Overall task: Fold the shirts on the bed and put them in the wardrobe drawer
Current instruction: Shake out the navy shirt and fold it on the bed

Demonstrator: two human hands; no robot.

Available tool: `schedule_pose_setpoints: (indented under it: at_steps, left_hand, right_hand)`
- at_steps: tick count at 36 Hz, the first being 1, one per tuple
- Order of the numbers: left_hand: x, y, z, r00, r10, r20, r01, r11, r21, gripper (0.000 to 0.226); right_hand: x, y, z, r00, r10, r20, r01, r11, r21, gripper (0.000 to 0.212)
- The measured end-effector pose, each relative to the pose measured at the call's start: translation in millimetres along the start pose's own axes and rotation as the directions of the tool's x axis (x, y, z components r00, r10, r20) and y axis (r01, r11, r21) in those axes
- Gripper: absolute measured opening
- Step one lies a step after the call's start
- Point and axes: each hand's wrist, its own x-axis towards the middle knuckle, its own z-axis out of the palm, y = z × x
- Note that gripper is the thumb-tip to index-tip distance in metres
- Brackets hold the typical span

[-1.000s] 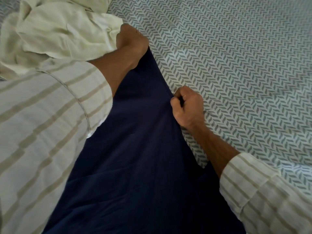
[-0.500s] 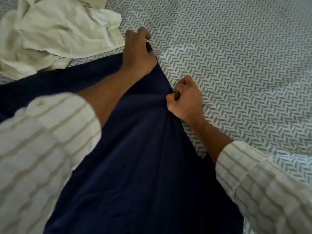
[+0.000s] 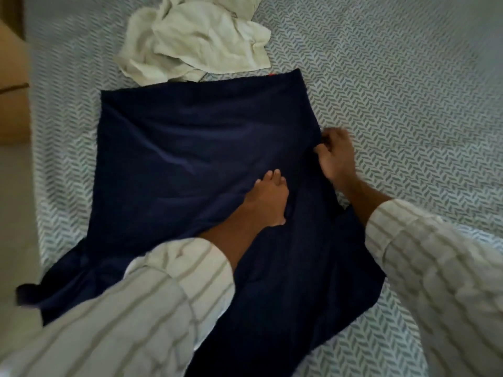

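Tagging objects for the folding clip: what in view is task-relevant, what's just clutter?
Job:
- navy shirt, spread flat
- cream shirt, crumpled beyond it
- left hand, flat on navy shirt
- right hand, pinching its right edge
- bed

Lying about:
- brown furniture, left edge, unclear

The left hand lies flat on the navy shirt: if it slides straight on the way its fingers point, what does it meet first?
Probably only more navy shirt: the left hand points up the cloth toward its far edge. Beyond that edge lies the crumpled cream shirt.

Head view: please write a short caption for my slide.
Left hand presses flat on a navy shirt spread on the bed; right hand pinches its edge; a cream shirt lies crumpled beyond.
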Motion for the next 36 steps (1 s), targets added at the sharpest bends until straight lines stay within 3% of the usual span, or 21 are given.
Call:
schedule_pose_setpoints:
  at_steps: [4, 6, 8, 11, 14, 17, 21, 23, 25, 28, 32, 36]
  left_hand:
    - [-24, -7, -8, 0.998, 0.038, 0.058, -0.025, 0.979, -0.204, 0.107]
    - [-48, -7, -6, 0.999, 0.034, -0.014, -0.037, 0.952, -0.303, 0.099]
    - [-74, -3, 6, 0.993, 0.018, -0.121, -0.060, 0.934, -0.352, 0.091]
    - [-115, 4, 38, 0.967, -0.003, -0.255, -0.088, 0.934, -0.345, 0.073]
    - [-152, 13, 66, 0.938, -0.020, -0.345, -0.090, 0.950, -0.300, 0.048]
    - [-183, 23, 86, 0.954, 0.005, -0.300, -0.105, 0.942, -0.320, 0.038]
    - [-210, 32, 107, 0.979, 0.104, -0.178, -0.152, 0.946, -0.285, 0.047]
    - [-220, 36, 118, 0.981, 0.154, -0.116, -0.172, 0.971, -0.165, 0.047]
    - [-229, 42, 129, 0.982, 0.178, -0.060, -0.182, 0.981, -0.070, 0.034]
    - [-240, 52, 139, 0.987, 0.154, -0.041, -0.157, 0.984, -0.082, 0.019]
    - [-244, 60, 146, 0.989, 0.134, -0.058, -0.143, 0.964, -0.223, 0.011]
    - [-246, 57, 161, 0.993, 0.091, -0.081, -0.114, 0.929, -0.353, 0.014]
  right_hand:
    - [-32, -2, -19, 0.977, 0.085, 0.194, -0.083, 0.996, -0.019, 0.043]
    - [-41, -11, -38, 0.956, 0.162, 0.243, -0.163, 0.986, -0.016, 0.031]
    - [-48, -14, -56, 0.951, 0.201, 0.235, -0.192, 0.980, -0.060, 0.037]
    - [-75, 0, -79, 0.965, 0.213, 0.152, -0.181, 0.963, -0.201, 0.061]
    - [-115, 23, -94, 0.972, 0.234, -0.017, -0.223, 0.899, -0.377, 0.073]
    - [-156, 37, -100, 0.909, 0.382, -0.164, -0.415, 0.816, -0.402, 0.090]
    - [-189, 56, -100, 0.781, 0.563, -0.272, -0.625, 0.699, -0.348, 0.107]
    - [-200, 69, -101, 0.769, 0.578, -0.273, -0.639, 0.706, -0.306, 0.099]
    - [-207, 75, -105, 0.815, 0.540, -0.210, -0.577, 0.789, -0.211, 0.072]
    - [-212, 75, -114, 0.859, 0.490, -0.149, -0.505, 0.859, -0.085, 0.034]
    - [-213, 75, -129, 0.832, 0.510, -0.216, -0.511, 0.858, 0.060, 0.028]
    - [-222, 77, -128, 0.833, 0.522, -0.183, -0.535, 0.845, -0.021, 0.024]
